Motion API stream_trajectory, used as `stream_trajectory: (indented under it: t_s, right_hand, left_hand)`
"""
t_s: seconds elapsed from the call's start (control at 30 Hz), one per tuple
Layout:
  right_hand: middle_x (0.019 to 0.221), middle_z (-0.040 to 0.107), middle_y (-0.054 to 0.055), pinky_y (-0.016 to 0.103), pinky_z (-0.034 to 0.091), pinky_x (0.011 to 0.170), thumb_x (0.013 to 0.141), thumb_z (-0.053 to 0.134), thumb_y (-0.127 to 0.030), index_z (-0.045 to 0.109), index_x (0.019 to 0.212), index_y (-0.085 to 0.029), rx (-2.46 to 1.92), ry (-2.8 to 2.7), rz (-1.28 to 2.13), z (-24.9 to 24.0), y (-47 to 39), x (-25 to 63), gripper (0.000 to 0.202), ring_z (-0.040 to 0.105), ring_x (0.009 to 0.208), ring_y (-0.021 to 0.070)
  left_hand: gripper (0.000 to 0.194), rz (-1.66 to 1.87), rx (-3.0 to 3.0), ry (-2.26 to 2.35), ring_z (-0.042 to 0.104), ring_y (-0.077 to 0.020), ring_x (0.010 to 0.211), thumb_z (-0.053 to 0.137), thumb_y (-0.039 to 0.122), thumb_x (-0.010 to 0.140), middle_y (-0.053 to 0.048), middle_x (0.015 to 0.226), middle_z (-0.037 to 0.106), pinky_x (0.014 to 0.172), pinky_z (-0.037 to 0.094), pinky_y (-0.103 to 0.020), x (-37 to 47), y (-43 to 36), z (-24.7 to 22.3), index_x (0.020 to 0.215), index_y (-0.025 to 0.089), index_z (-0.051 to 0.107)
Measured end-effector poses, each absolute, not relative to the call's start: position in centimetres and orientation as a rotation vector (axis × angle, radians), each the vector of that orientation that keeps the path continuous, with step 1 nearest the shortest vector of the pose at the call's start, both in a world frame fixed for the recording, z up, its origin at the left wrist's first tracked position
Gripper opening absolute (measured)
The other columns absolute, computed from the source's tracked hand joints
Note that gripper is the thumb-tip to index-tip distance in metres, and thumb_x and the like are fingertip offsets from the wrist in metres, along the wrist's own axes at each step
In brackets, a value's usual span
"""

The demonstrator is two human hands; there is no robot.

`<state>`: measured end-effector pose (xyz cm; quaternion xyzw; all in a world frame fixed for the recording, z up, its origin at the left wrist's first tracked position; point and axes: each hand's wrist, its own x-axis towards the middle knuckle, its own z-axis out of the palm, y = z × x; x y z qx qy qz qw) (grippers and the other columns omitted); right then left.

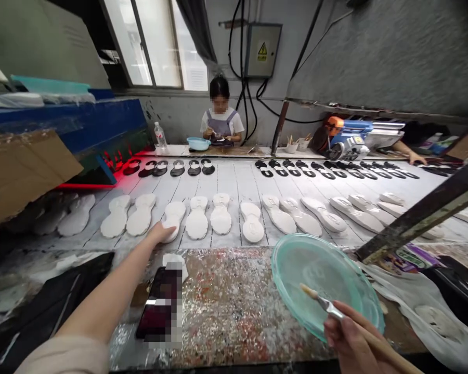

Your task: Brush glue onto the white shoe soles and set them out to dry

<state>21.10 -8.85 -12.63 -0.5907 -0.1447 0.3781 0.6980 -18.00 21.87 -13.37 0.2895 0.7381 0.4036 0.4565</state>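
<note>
My left hand point(163, 233) reaches forward to the belt, its fingers on the near end of a white shoe sole point(174, 215). Other white soles lie in a row on both sides of it, such as one point(251, 222) in the middle. In my right hand point(351, 332) is a brush point(329, 307) with a metal collar and pale bristles, held by its wooden handle. The bristles are over a round turquoise bowl point(278, 275) that stands on the near ledge.
The white belt point(234, 182) also carries black soles point(288, 167) on its far side. A phone point(159, 304) lies on the stained ledge point(226, 306). A slanted metal bar point(421, 210) crosses at the right. Across the belt sits a person point(221, 122) beside a blue bowl point(198, 144).
</note>
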Motion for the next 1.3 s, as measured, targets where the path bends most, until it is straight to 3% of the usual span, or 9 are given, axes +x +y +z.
stream_trajectory:
  t_s: [0.1,0.23,0.3,0.4,0.47,0.57,0.73,0.83,1.3]
  right_hand:
    - [0.077,0.071,0.006,0.020,0.054,0.062,0.049,0.090,-0.051,0.071,0.096,-0.012,-1.478,-0.399,0.663,-13.4,-8.7,23.0,0.064,0.065,0.067,0.0132]
    - [0.081,0.072,0.004,0.020,0.049,0.076,0.060,0.085,-0.052,0.071,0.090,-0.012,-1.566,-0.564,0.497,-14.1,-8.6,25.0,0.052,0.065,0.083,0.0137]
    - [0.078,0.070,0.003,0.023,0.048,0.079,0.063,0.084,-0.050,0.071,0.089,-0.013,-1.534,-0.590,0.490,-14.2,-8.2,25.4,0.048,0.064,0.081,0.0139]
    - [0.070,0.067,0.001,0.027,0.046,0.078,0.066,0.083,-0.048,0.071,0.089,-0.012,-1.491,-0.611,0.486,-14.1,-7.2,25.3,0.044,0.060,0.072,0.0133]
    - [0.069,0.066,0.001,0.030,0.046,0.078,0.065,0.083,-0.046,0.071,0.088,-0.012,-1.491,-0.607,0.461,-14.0,-6.6,25.0,0.042,0.058,0.068,0.0136]
    - [0.070,0.067,0.001,0.031,0.047,0.076,0.064,0.084,-0.045,0.071,0.087,-0.013,-1.481,-0.600,0.439,-13.9,-6.1,24.8,0.042,0.058,0.067,0.0137]
    - [0.067,0.067,-0.001,0.026,0.048,0.075,0.059,0.088,-0.042,0.071,0.084,-0.013,-1.383,-0.473,0.426,-14.2,-5.9,25.4,0.041,0.058,0.063,0.0100]
    - [0.069,0.068,-0.001,0.026,0.049,0.068,0.058,0.088,-0.037,0.070,0.080,-0.012,-1.330,-0.414,0.363,-14.7,-5.8,25.6,0.038,0.056,0.058,0.0095]
    - [0.070,0.067,0.001,0.024,0.047,0.065,0.069,0.082,-0.033,0.069,0.088,-0.010,-1.473,-0.534,0.423,-14.9,-6.4,24.8,0.032,0.058,0.062,0.0103]
  left_hand:
    - [0.033,0.945,0.601,1.748,0.061,-0.0207,0.105,0.064,0.031,0.089,-0.010,0.118,0.061,0.090,0.054,-0.041,-16.4,22.7,-13.6,0.116,0.012,0.060]
    - [0.031,1.040,0.540,1.453,0.066,-0.0196,0.095,0.055,0.026,0.092,-0.011,0.107,0.067,0.083,0.057,-0.038,-15.8,20.8,-11.0,0.119,0.012,0.059]
    - [0.034,1.154,0.564,1.308,0.067,-0.0220,0.096,0.052,0.026,0.091,-0.010,0.103,0.070,0.082,0.057,-0.038,-15.6,18.3,-9.5,0.122,0.015,0.059]
    - [0.048,1.330,0.603,1.134,0.067,-0.0281,0.103,0.040,0.049,0.093,-0.008,0.105,0.072,0.083,0.057,-0.042,-14.6,14.0,-7.7,0.128,0.023,0.059]
    - [0.047,1.410,0.531,1.011,0.066,-0.0305,0.106,0.041,0.046,0.093,-0.008,0.105,0.073,0.087,0.056,-0.045,-13.2,11.4,-7.1,0.131,0.023,0.058]
    - [0.054,1.310,0.337,0.880,0.069,-0.0314,0.100,0.041,0.050,0.091,-0.011,0.101,0.073,0.085,0.056,-0.046,-9.8,8.3,-7.2,0.134,0.020,0.057]
    - [0.063,0.788,0.062,0.716,0.072,-0.0282,0.072,0.038,0.052,0.090,-0.016,0.091,0.074,0.058,0.054,-0.036,-3.1,5.0,-9.5,0.135,0.011,0.056]
    - [0.059,0.656,0.024,0.715,0.070,-0.0269,0.064,0.039,0.047,0.092,-0.016,0.082,0.074,0.052,0.051,-0.033,-0.4,3.7,-10.6,0.130,0.006,0.059]
    - [0.047,0.620,-0.039,0.705,0.070,-0.0223,0.065,0.041,0.041,0.095,-0.012,0.068,0.072,0.074,0.055,-0.032,2.1,4.5,-10.8,0.103,0.006,0.072]
